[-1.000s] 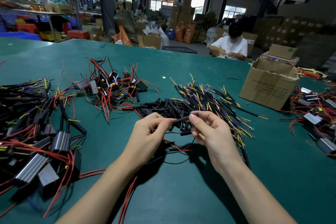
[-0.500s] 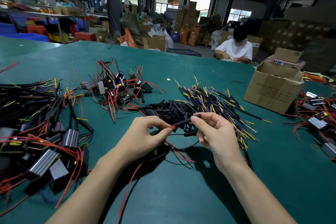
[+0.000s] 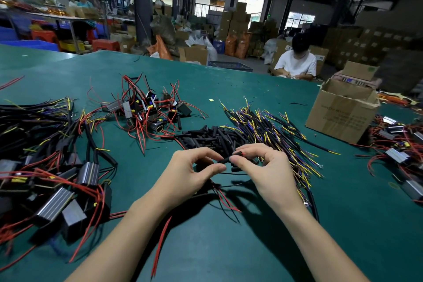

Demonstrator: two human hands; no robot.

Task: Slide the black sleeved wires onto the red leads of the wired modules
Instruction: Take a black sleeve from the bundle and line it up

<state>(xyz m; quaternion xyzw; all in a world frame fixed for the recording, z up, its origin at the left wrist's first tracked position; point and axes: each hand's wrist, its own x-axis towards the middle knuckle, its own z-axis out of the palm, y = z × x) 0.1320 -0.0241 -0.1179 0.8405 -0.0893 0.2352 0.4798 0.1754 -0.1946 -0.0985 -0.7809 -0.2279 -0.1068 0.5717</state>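
Item: black sleeve, long axis running 8 to 2 o'clock, level between both hands. Left hand is pinching its lower end; right hand is pinching the upper end, where the red lead is showing. Supply pile of sleeves is lying at 12 o'clock on the green worktop; warehouse room beyond.

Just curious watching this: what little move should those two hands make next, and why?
Probably push the black sleeve further along the red wire. Both hands, left and right, pinch the sleeve between them, and a bit of red shows at its right end.
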